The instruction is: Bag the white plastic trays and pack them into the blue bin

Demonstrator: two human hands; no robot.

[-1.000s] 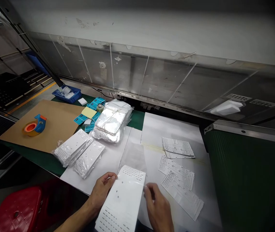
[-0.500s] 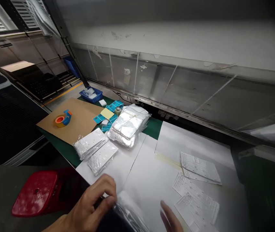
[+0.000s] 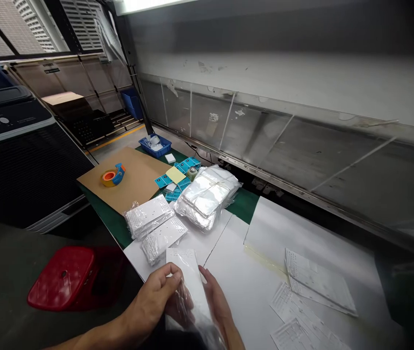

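Note:
A white flat stack in a clear plastic bag point(image 3: 188, 265) stands tilted at the near edge of the table, with small print at its top end. My left hand point(image 3: 152, 296) is closed on the bag's left side, thumb and forefinger pinching the loose film. My right hand point(image 3: 217, 296) is wrapped along its right edge; some fingers show dimly through the plastic. Just beyond lie two bagged white packs point(image 3: 165, 238) side by side. To the right, several loose white printed sheets or panels point(image 3: 319, 279) lie overlapping on the white-covered tabletop.
Behind the packs is a tied pile of clear bags point(image 3: 210, 192). Teal labels point(image 3: 163, 181), a yellow note pad point(image 3: 175, 175) and a small jar point(image 3: 192, 173) are near it. A tape dispenser point(image 3: 113, 176) rests on cardboard point(image 3: 134, 165). A blue tray point(image 3: 155, 147) and red stool point(image 3: 61, 279) are leftward.
My right hand has come left from above the table onto the bag's right edge. The bagged stack is raised and more visible between both hands. The camera view has turned left and upward.

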